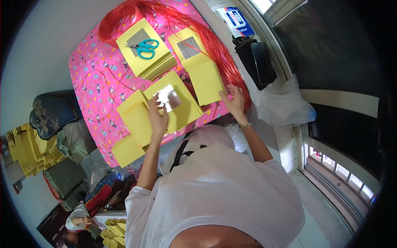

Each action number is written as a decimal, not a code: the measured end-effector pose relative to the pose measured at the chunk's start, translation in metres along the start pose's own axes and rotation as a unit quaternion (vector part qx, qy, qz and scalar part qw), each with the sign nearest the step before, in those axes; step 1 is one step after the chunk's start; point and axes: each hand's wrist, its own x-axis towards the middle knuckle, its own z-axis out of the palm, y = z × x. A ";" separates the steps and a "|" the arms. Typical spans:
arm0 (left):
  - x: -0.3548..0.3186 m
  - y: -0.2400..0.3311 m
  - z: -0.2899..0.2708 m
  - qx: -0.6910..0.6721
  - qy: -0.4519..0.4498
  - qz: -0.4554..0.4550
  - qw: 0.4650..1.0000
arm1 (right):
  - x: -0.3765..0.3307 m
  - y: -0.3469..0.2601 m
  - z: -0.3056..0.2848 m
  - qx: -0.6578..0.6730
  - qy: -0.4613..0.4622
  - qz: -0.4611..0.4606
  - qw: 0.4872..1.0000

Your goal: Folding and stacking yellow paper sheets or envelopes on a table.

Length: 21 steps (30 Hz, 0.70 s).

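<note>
My left hand [158,116] lies on a yellow paper sheet [184,111] with its fingertips at the edge of a silver foil square [167,98] stuck on it. My right hand [234,101] rests with fingers apart at the table's right edge. Its thumb touches the corner of another yellow sheet [208,82], and its fingers are over a bundle of red strings [223,58]. More yellow sheets [134,118] lie under and to the left of my left hand. All of this sits on a pink patterned tablecloth [99,82].
Teal scissors [145,48] lie on a stack of yellow sheets [155,64] at the far side. A black bag [258,62] and a white plastic bag [283,105] stand to the right. Another person [78,221] sits lower left by yellow stacks [113,231].
</note>
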 end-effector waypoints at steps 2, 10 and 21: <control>0.006 0.025 0.042 -0.074 -0.104 -0.024 0.992 | 0.003 -0.004 0.000 -0.069 -0.018 -0.027 0.997; 0.027 0.013 0.140 0.010 -0.175 -0.021 0.984 | 0.005 -0.017 0.011 -0.088 -0.020 -0.050 0.995; 0.024 0.010 0.152 -0.014 -0.222 -0.131 0.966 | 0.002 -0.034 0.012 -0.084 -0.016 -0.106 0.991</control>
